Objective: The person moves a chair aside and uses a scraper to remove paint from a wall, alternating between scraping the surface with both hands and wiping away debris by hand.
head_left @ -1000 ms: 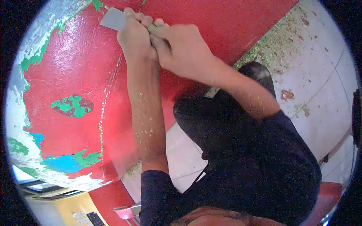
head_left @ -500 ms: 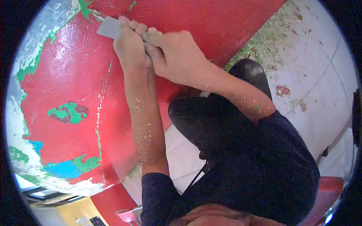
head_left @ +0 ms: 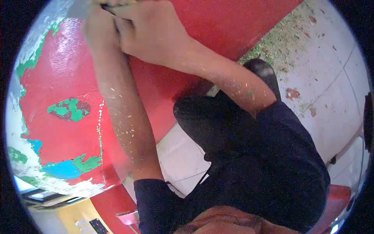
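Note:
At the top of the view both my hands are closed together on a paint scraper. Its flat grey blade (head_left: 76, 10) lies against the red painted surface (head_left: 62, 78) at the upper left, partly cut off by the frame edge. My left hand (head_left: 102, 29) wraps the scraper near the blade. Beside it, overlapping on the right, my right hand (head_left: 152, 33) is clenched around the handle end, which the fingers mostly hide. Pale paint flakes stick to both forearms. Bare patches show green paint (head_left: 70, 109) and blue paint (head_left: 64, 169).
A whitish stripped band (head_left: 17, 128) curves along the left. Paint chips (head_left: 278, 50) litter the pale tiled floor (head_left: 323, 89) on the right. My dark-clothed bent legs (head_left: 218, 124) are close below the surface. A pink object (head_left: 127, 218) stands at the lower left.
Both hands and the scraper have moved up and to the left along the red surface, so the blade now reaches the view's top edge. The grip stays closed.

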The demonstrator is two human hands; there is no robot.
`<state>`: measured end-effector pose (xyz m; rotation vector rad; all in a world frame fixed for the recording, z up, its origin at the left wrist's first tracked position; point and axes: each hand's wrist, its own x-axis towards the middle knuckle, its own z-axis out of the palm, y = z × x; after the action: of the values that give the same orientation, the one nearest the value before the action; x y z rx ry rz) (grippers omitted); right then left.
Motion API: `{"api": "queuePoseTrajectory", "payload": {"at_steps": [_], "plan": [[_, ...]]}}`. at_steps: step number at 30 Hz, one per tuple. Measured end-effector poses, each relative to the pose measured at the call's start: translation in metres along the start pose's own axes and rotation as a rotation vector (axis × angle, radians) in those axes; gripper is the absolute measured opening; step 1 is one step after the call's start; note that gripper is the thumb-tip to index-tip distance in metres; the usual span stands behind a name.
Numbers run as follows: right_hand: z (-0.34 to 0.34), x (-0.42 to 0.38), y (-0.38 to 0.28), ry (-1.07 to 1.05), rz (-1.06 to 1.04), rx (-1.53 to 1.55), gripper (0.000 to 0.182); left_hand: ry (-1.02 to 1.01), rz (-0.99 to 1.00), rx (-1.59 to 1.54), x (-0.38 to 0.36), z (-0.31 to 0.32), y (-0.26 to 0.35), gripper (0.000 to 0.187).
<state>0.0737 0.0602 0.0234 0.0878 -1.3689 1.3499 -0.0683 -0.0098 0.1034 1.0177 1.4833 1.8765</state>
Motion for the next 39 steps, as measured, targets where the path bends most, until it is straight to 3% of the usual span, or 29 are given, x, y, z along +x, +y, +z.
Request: {"api": "queuePoseTrajectory", "payload": {"at_steps": [2, 3, 4, 6, 7, 9, 12, 16, 20, 23, 26, 29, 32, 35, 37, 39], "plan": [[-0.017, -0.019, 0.013, 0.027, 0.006, -0.054, 0.025, 0.536, 0.023, 0.562, -0.050, 0.072, -0.015, 0.029], [-0.031, -0.033, 0.026, 0.052, 0.009, -0.080, 0.025, 0.431, -0.016, 0.366, -0.067, 0.090, -0.019, 0.025], [-0.047, -0.044, 0.037, 0.121, 0.245, 0.038, 0.028, 0.437, 0.255, 0.822, -0.074, 0.078, -0.016, 0.023], [-0.079, -0.056, 0.060, 0.236, 0.484, 0.230, 0.034, 0.406, 0.852, 1.709, -0.075, 0.043, 0.001, 0.022], [-0.082, -0.067, 0.073, 0.306, 0.447, 0.298, 0.036, 0.351, 0.982, 1.871, -0.065, 0.041, 0.012, 0.021], [-0.091, -0.087, 0.084, 0.287, 0.607, 0.290, 0.032, 0.224, 1.214, 2.193, -0.048, 0.044, 0.026, 0.022], [-0.090, -0.100, 0.107, 0.298, 0.636, 0.383, 0.033, 0.076, 0.934, 2.480, -0.045, 0.070, 0.030, 0.029], [-0.110, -0.090, 0.115, 0.337, 0.680, 0.361, 0.035, -0.114, 1.050, 2.316, -0.034, 0.050, 0.053, 0.031], [-0.133, -0.087, 0.134, 0.426, 0.736, 0.379, 0.035, -0.071, 0.928, 2.351, -0.030, 0.072, 0.052, 0.026], [-0.143, -0.081, 0.138, 0.493, 0.679, 0.365, 0.035, -0.210, 1.044, 2.442, -0.028, 0.057, 0.060, 0.020], [-0.149, -0.081, 0.145, 0.536, 0.668, 0.405, 0.034, -0.160, 1.102, 2.482, -0.021, 0.062, 0.053, 0.011], [-0.147, -0.081, 0.147, 0.530, 0.682, 0.379, 0.034, 0.206, 1.035, 2.573, -0.013, 0.072, 0.043, 0.008], [-0.141, -0.087, 0.151, 0.522, 0.683, 0.390, 0.036, 0.290, 1.421, 2.171, 0.001, 0.051, 0.044, 0.010], [-0.143, -0.081, 0.137, 0.359, 0.644, 0.366, 0.038, 0.304, 1.180, 2.234, -0.034, 0.053, 0.017, 0.005], [-0.138, -0.081, 0.116, 0.212, 0.626, 0.455, 0.036, 0.413, 0.873, 1.868, -0.070, 0.055, -0.027, 0.009], [-0.125, -0.089, 0.096, -0.043, 0.506, 0.380, 0.036, 0.614, 0.281, 1.315, -0.101, 0.062, -0.073, 0.018]]}}
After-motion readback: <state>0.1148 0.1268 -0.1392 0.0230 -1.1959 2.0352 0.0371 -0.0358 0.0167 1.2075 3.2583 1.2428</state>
